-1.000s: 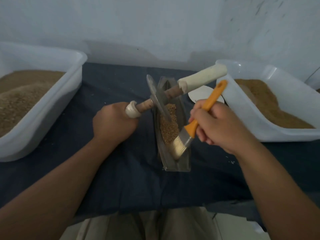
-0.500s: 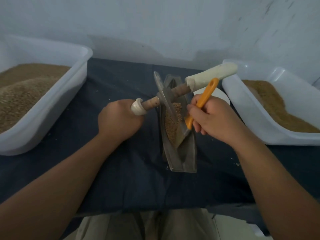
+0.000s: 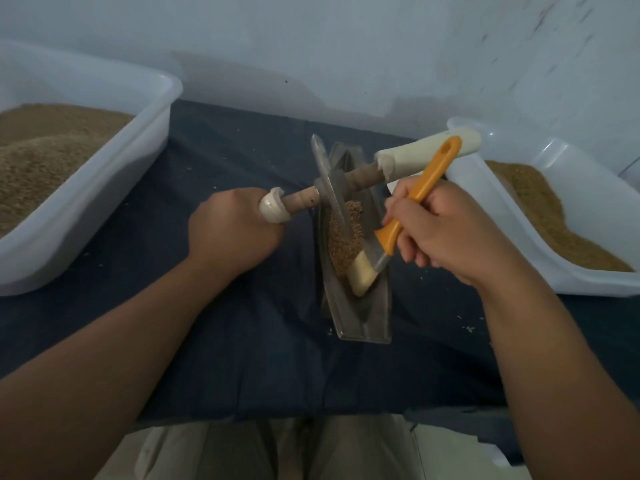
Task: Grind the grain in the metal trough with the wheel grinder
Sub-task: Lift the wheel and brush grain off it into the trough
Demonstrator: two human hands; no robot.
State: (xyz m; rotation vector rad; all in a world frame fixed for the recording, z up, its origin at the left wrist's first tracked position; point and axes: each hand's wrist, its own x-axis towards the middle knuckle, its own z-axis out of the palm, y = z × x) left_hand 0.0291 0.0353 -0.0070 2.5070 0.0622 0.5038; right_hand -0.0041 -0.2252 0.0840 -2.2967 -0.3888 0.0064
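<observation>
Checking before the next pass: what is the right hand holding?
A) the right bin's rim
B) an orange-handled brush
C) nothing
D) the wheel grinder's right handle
B: the right hand grips the orange-handled brush, its bristles down in the metal trough; the wheel grinder's right handle stands free.

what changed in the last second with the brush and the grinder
The right hand pushed the brush up the metal trough toward the wheel, then drew it back; its bristles now lie at the near edge of the grain. Unchanged: the left hand grips the grinder's left handle, and the wheel sits in the trough.
</observation>
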